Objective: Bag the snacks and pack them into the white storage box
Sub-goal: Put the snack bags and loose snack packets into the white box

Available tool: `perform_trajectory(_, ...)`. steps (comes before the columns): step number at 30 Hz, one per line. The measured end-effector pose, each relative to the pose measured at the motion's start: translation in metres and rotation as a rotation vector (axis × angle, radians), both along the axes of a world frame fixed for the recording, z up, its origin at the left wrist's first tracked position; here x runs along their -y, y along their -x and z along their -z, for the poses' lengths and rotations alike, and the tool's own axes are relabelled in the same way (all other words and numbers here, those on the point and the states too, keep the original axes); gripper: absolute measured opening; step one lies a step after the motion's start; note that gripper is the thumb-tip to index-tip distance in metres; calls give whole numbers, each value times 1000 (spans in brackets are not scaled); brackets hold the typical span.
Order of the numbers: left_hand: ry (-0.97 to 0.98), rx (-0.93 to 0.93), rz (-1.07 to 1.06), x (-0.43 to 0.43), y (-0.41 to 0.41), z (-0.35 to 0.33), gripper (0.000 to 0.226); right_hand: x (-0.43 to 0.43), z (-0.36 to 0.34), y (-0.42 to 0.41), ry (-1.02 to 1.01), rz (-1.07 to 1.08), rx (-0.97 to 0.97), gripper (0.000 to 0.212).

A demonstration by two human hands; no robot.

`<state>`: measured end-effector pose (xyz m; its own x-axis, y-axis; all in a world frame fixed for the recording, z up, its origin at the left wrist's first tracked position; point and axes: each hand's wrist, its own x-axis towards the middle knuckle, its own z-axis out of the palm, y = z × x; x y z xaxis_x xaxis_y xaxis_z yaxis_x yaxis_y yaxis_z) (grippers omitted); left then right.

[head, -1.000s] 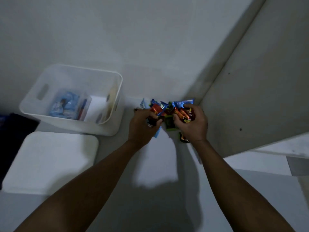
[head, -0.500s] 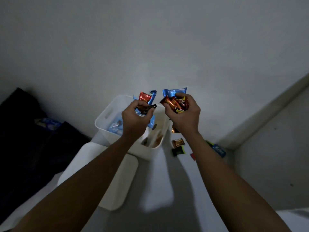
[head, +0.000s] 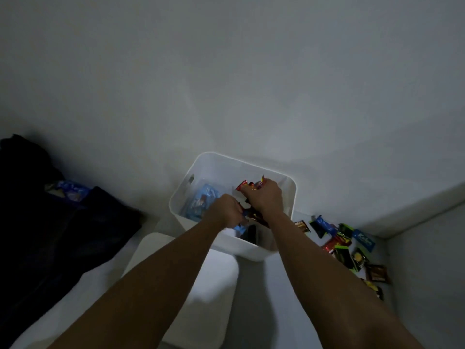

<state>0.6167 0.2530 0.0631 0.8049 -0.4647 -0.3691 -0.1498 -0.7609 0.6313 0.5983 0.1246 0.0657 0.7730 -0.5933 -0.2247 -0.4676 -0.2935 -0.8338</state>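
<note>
wall (head: 226, 71) backs white storage box (head: 226, 170); left hand (head: 225, 210), right hand (head: 264, 197) clutch snacks (head: 246, 185).

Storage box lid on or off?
Off. The white storage box is open-topped; its lid lies flat on the surface beside it.

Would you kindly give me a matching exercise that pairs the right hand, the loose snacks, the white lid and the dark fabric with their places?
Things:
1 right hand
2 loose snacks
3 white lid
4 dark fabric

Places:
A at the left edge of the view
B over the white storage box, gripping red wrappers
C on the surface right of the box
D flat in front of the box

Pairs: 1-B, 2-C, 3-D, 4-A
</note>
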Motion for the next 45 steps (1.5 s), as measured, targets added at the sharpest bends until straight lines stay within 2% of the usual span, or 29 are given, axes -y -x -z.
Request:
perform_trajectory(3,-65,-43,20,0,-3,10,24,1,13,-14,-36,16,-72,38)
perform_trajectory(6,-38,-104,42,3,-6,12,26,3,22,-23,-57,5,-121,43)
perform_trajectory(9,50,-170,50,5,-9,11,22,3,21,-28,-45,20,-116,42)
perform_trajectory(11,125,-234,17,5,-9,5,30,5,19,-31,-48,18,-100,36)
perform_trajectory(15,210,-345,-18,4,-10,0,52,10,19,-31,-48,-19,-97,58)
perform_trajectory(19,298,-572,-131,8,-7,-6,44,15,7,-21,-57,-24,-88,50)
perform_trajectory(24,289,-307,-183,14,2,-13,27,30,-8,-9,-38,-29,-90,39)
perform_trajectory(28,256,-152,-161,26,13,-18,14,44,-25,9,-40,8,12,27)
perform_trajectory(33,326,34,-228,76,41,-43,48,94,-34,53,23,87,117,31)
perform_trajectory(38,341,131,-63,142,84,-53,46,154,-29,118,127,127,87,26)
perform_trajectory(43,207,159,98,183,119,-19,49,208,9,183,207,119,16,22)
perform_trajectory(45,117,152,142,188,130,2,54,227,41,211,209,109,-52,29)
